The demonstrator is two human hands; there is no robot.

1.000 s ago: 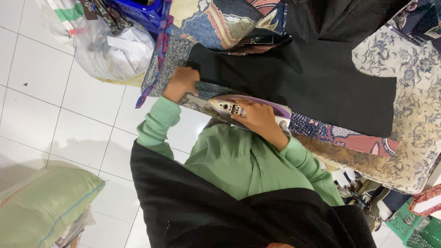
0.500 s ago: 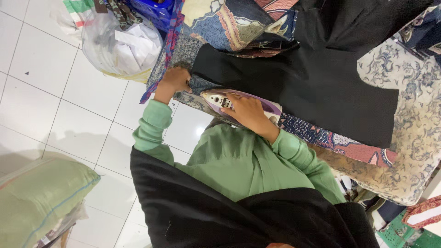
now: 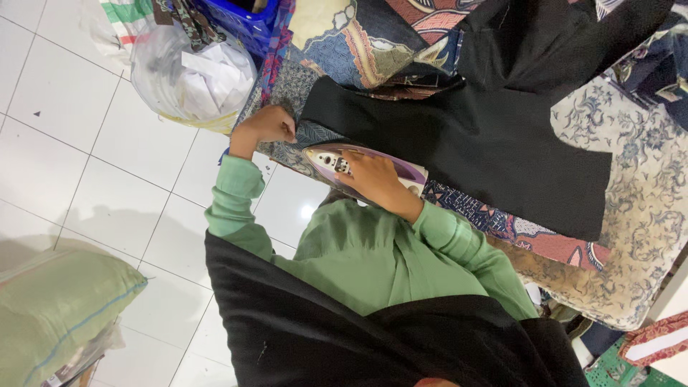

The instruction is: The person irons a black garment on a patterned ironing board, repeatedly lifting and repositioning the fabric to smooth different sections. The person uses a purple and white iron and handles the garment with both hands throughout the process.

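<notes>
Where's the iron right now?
In the head view, the iron sits mid-frame under the right hand, at the near edge of the black cloth, just right of the left hand.

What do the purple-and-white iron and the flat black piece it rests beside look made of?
Purple-and-white iron: a glossy moulded shell, probably plastic, judging by its smooth sheen. Flat black piece: matte woven cloth, seemingly; it lies limp with cut edges and no shine, on patterned fabric.

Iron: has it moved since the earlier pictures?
Yes, slightly: the iron in the right hand has slid along the near edge of the black cloth toward the left hand.
</notes>
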